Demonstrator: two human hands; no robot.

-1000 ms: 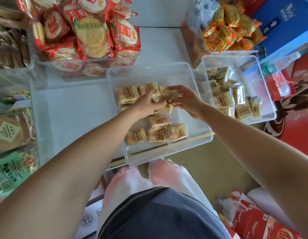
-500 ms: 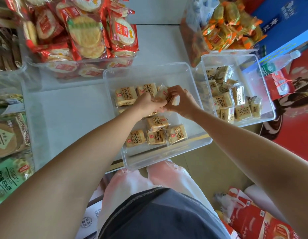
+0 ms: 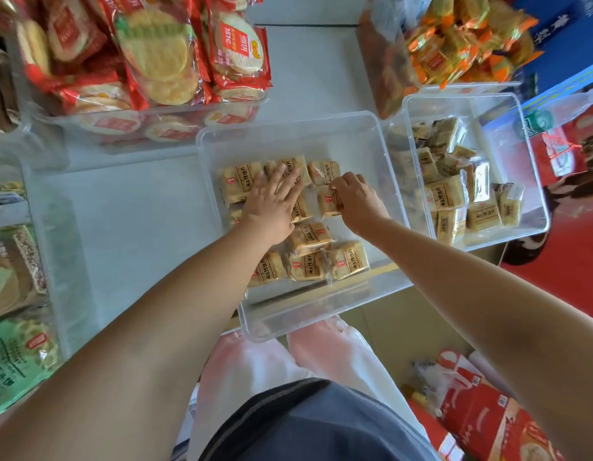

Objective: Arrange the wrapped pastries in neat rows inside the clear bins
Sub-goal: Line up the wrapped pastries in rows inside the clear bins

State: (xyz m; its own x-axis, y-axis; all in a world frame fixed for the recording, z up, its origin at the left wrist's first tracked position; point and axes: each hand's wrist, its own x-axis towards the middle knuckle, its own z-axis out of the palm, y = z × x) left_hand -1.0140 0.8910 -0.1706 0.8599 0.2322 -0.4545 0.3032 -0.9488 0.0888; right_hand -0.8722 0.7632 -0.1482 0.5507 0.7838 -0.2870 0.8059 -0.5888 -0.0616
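A clear bin (image 3: 381, 181) sits in front of me with several tan wrapped pastries on its floor. A back row of pastries (image 3: 325, 172) lies along the far side and a front group (image 3: 346, 261) lies near me. My left hand (image 3: 275, 201) lies flat, fingers spread, pressing on the back-row pastries. My right hand (image 3: 355, 197) pinches a wrapped pastry (image 3: 328, 203) standing just behind the back row's right end. A second clear bin (image 3: 524, 168) on the right holds a loose pile of the same pastries (image 3: 454, 194).
A bin of red-wrapped rice crackers (image 3: 162, 61) stands at the back left, orange-wrapped snacks (image 3: 454, 44) at the back right. Green and brown packets (image 3: 12, 294) fill bins on the left. Red boxes (image 3: 488, 424) lie on the floor by my legs.
Both hands came down from holding one pastry between them. The left hand now lies flat on the back row, and the right hand has lowered the pastry to the bin floor.
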